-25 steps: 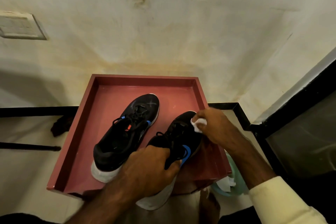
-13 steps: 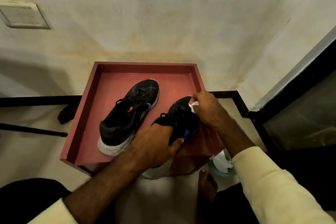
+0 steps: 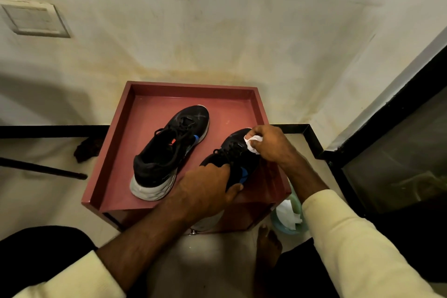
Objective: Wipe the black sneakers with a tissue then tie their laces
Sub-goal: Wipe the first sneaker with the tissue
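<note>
Head, right sneaker [image 3: 233, 150] by tray rim [image 3: 262, 109], tissue [image 3: 252, 144] at toe

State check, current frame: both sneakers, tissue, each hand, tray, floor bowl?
free sneaker: upright in the tray, untouched.
held sneaker: heel past the tray's front edge, gripped.
tissue: crumpled, pressed on the held sneaker's toe.
left hand: grips the held sneaker.
right hand: pinches the tissue.
tray: holds both sneakers.
bowl: on the floor, white tissues inside.
</note>
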Motion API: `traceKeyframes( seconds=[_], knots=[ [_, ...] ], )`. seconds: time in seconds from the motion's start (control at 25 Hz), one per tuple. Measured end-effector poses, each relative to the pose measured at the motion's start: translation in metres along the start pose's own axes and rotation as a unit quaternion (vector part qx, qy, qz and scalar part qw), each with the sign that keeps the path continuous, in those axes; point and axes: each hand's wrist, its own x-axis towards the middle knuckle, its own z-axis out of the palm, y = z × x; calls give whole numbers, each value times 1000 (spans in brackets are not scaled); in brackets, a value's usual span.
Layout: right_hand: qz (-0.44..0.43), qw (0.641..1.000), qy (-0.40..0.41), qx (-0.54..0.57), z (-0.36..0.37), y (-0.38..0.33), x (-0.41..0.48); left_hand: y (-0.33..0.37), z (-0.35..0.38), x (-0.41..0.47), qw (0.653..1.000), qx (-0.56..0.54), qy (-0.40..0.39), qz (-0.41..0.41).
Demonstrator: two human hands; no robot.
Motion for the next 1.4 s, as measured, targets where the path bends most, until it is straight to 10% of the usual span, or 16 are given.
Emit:
traceKeyframes(
  seconds=[0.32,0.6,0.88,1.16,1.24,1.4],
  knots=[
    [-7,999,-2,-46,1,-10,0,-28,-57,3,982,-146,111,-49],
    [-5,995,-42,-89,-2,-18,3,-11,-75,16,859,-406,-190,-248],
    [-21,996,-17,-80,7,-18,-4,16,-45,27,790,-488,-193,-317],
    [-13,995,-27,-95,7,-16,-3,41,-24,22,539,-748,16,-387],
    [-13,996,-25,-89,8,-17,-4,39,-25,25,546,-742,-5,-389],
    [-19,994,-32,-99,7,-17,-6,31,-31,33,669,-630,-17,-394]
  ],
)
